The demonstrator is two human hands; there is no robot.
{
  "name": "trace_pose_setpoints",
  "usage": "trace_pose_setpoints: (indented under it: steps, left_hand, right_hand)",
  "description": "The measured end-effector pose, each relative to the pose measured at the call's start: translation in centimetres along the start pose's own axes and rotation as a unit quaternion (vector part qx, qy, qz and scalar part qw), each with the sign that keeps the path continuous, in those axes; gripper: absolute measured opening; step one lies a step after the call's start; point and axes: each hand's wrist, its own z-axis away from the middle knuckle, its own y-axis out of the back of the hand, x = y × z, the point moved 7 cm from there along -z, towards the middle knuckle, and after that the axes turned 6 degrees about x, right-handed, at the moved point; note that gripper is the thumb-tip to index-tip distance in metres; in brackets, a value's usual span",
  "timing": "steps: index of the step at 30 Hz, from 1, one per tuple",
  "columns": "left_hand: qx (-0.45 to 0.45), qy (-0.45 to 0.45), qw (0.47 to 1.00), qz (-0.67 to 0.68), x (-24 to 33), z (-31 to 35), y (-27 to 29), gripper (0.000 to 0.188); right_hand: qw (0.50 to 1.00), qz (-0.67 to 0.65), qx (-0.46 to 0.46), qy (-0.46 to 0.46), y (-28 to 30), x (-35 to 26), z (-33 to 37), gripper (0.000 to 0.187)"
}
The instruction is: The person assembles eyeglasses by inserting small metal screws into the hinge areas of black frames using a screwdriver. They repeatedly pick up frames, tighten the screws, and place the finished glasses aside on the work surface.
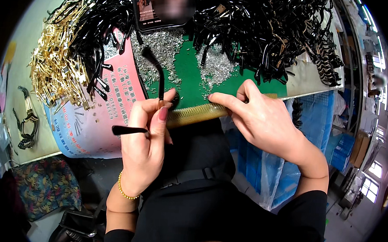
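My left hand pinches a pair of glasses near the table's front edge. One black temple points up and away, and another black temple tip sticks out to the left; the fingers hide most of the rest. My right hand reaches in from the right. Its index finger is stretched out, the tip at the near end of a pile of tiny silver pins, while the other fingers curl. No held thing shows in it. A second silver pile lies beyond my left hand.
Black temples heap along the back, with gold metal pieces at left. A dark tray or tin stands among them. Yellow mesh edges the green mat. Assembled glasses lie far left; blue crates stand below right.
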Motion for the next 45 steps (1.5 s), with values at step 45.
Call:
trace_pose_setpoints:
  steps: [45]
  left_hand:
    - [0.076, -0.267, 0.912, -0.302, 2.7, 0.1, 0.2, 0.021]
  right_hand:
    - [0.972, -0.234, -0.016, -0.010, 0.1, -3.7, -1.5, 0.055]
